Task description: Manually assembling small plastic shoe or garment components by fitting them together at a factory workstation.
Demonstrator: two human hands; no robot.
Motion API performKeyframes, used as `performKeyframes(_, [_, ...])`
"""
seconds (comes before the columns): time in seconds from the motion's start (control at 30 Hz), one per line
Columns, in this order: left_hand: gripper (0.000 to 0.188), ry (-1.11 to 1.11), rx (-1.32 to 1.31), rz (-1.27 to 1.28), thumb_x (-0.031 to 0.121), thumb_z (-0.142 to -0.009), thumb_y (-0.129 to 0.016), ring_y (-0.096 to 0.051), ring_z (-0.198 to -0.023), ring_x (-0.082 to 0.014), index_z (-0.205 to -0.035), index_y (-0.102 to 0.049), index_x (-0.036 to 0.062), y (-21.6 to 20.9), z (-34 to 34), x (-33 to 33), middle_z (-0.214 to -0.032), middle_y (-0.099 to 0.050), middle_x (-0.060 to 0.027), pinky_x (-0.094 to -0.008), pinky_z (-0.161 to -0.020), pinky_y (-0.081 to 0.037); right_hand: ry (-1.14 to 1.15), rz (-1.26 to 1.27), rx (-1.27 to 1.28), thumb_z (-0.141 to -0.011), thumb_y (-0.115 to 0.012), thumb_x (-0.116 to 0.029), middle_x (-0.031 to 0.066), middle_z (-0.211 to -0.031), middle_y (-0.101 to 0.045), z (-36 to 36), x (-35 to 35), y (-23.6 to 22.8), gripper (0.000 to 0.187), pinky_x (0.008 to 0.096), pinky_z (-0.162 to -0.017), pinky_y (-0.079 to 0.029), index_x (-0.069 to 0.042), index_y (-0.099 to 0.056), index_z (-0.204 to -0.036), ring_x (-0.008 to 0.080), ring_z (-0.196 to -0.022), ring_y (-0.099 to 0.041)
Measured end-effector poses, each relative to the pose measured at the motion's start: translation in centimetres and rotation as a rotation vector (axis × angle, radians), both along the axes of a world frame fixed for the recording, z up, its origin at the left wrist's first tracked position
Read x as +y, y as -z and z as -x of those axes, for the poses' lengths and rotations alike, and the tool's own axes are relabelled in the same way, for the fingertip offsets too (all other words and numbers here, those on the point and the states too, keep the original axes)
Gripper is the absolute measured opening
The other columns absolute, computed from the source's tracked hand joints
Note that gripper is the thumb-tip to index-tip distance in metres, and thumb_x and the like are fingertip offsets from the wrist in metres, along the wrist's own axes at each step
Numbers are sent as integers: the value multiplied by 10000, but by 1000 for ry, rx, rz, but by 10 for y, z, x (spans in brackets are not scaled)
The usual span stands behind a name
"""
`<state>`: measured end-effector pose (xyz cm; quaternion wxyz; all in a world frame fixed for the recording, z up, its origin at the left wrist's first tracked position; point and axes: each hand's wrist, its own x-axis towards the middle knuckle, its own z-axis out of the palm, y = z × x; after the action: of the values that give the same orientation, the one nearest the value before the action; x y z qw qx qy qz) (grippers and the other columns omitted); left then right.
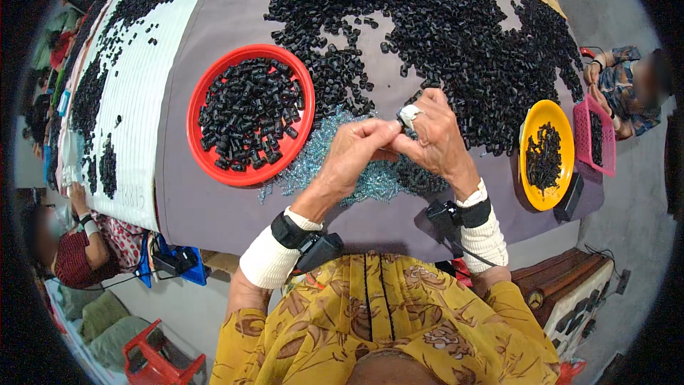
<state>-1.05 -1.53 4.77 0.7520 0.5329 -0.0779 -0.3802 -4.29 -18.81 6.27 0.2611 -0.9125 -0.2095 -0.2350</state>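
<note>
Over the middle of the table, my left hand (353, 151) and my right hand (440, 135) meet fingertip to fingertip. Both are closed on a small black plastic part (401, 124), mostly hidden by the fingers. White tape wraps a finger of my right hand. Beneath my hands spreads a heap of small clear-blue pieces (320, 150), with some small dark pieces (420, 178) at its right side. A red round tray (196, 110) of black cylindrical parts (249, 114) stands left of my left hand.
A large pile of black parts (456, 36) covers the far table. At right stand a yellow oval tray (531, 171) with thin black pieces and a pink basket (590, 110). Co-workers sit at right and left. A red stool (160, 360) stands lower left.
</note>
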Motion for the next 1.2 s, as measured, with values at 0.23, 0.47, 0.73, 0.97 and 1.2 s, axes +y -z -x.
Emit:
performKeyframes(0.23, [253, -61, 51, 70, 201, -948, -528, -637, -808, -170, -995, -610, -34, 8, 0, 9, -896, -641, -89, -320, -756, -545, 100, 69, -18, -706, -733, -282, 94, -712, -559, 9, -13, -6, 299, 394, -726, -381, -27, -577, -713, 276, -731, -521])
performKeyframes(0.47, [404, -719, 29, 220, 348, -977, -476, -604, -795, -186, -1057, -555, -41, 9, -38, 73, -862, -609, -106, -310, -721, -537, 357, 202, 75, -720, -707, -125, 99, -788, -580, 3, -62, 16, 144, 390, -730, -391, -21, -618, -764, 281, -798, -533])
performKeyframes(0.73, [344, -580, 73, 159, 308, -979, -477, -613, -752, -168, -1043, -582, -13, 10, -29, 77, -844, -627, -84, -297, -682, -533, 220, 390, 85, -713, -673, -109, 82, -900, -563, -23, -32, 33, 101, 417, -830, -374, -51, -636, -786, 265, -972, -482])
performKeyframes(0.97, [243, -279, 4, 0, 173, -934, -562, -621, -762, -139, -1070, -601, -25, 6, -12, 23, -865, -634, -74, -271, -694, -540, 127, 192, 122, -686, -714, -106, 126, -923, -564, -20, -32, 28, 221, 437, -860, -392, -14, -601, -853, 318, -1017, -507])
performKeyframes(1.2, [258, -69, 42, -21, 204, -936, -565, -611, -753, -129, -1043, -612, -26, 13, -5, -1, -860, -624, -57, -258, -687, -534, -49, 0, 138, -636, -745, -85, 141, -960, -572, 2, -8, -7, 308, 410, -825, -434, 16, -588, -882, 333, -966, -541])
